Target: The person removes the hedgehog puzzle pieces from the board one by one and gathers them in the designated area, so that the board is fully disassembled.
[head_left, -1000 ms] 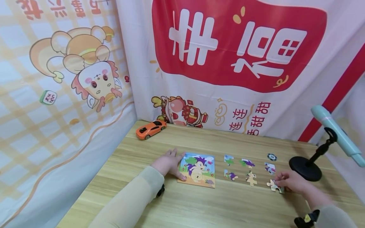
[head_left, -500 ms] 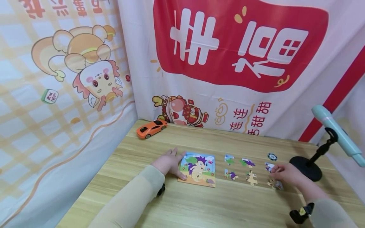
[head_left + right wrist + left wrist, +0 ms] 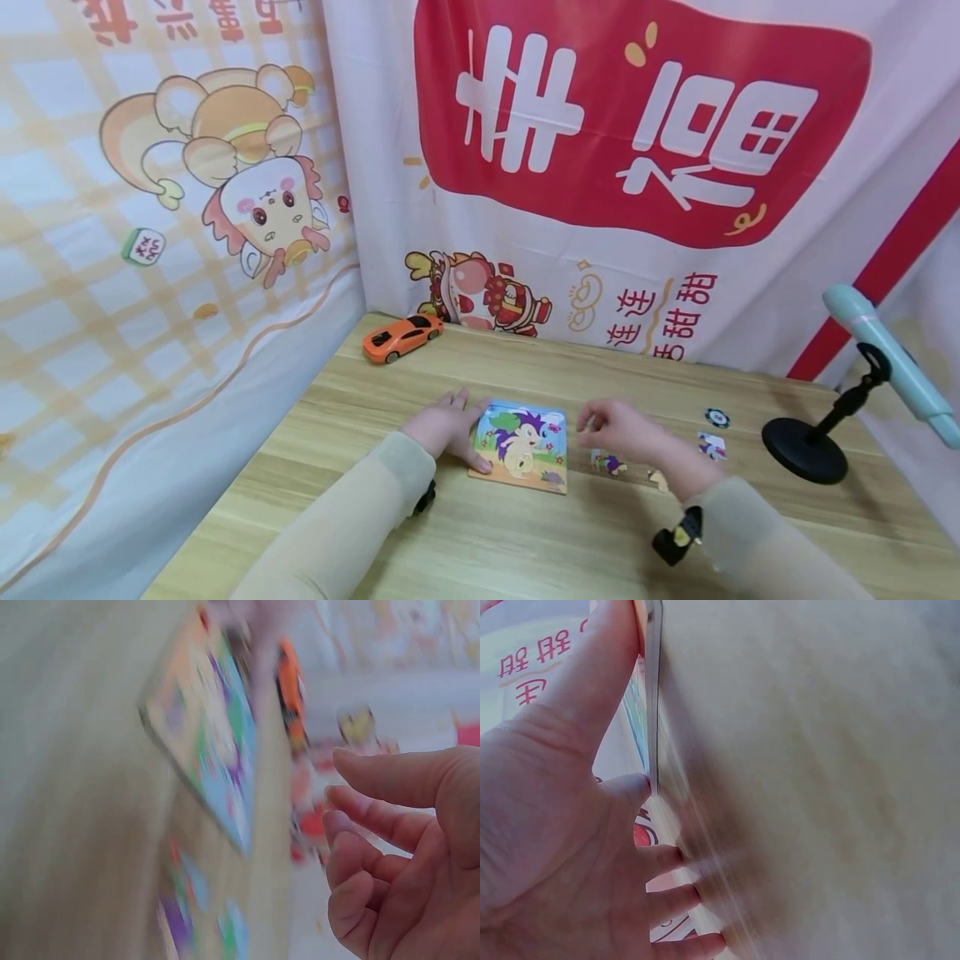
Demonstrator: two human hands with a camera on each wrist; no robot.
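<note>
A square hedgehog puzzle board point(image 3: 522, 450) lies on the table, with my left hand point(image 3: 447, 432) at its left side. The left fingers are spread and the thumb rests on the board's edge, as the left wrist view also shows. My right hand point(image 3: 618, 429) hovers just right of the board over the loose puzzle pieces. Its fingers are loosely bent and hold nothing; in the right wrist view the thumb point(image 3: 397, 776) stands apart from the fingertips. Below the hand lies a purple-and-blue puzzle piece point(image 3: 609, 462). Other pieces are partly or fully hidden by the right hand and arm.
Another puzzle piece point(image 3: 712, 446) and a round dark token point(image 3: 717, 417) lie at the right. A teal microphone point(image 3: 885, 358) stands on a black round base point(image 3: 806, 450) at the far right. An orange toy car point(image 3: 402, 337) is at the back left, near the printed curtain point(image 3: 570, 217).
My right hand has moved left from the rightmost puzzle pieces to beside the board, after moving from the lower piece up to the upper one. My left hand has stayed on the board.
</note>
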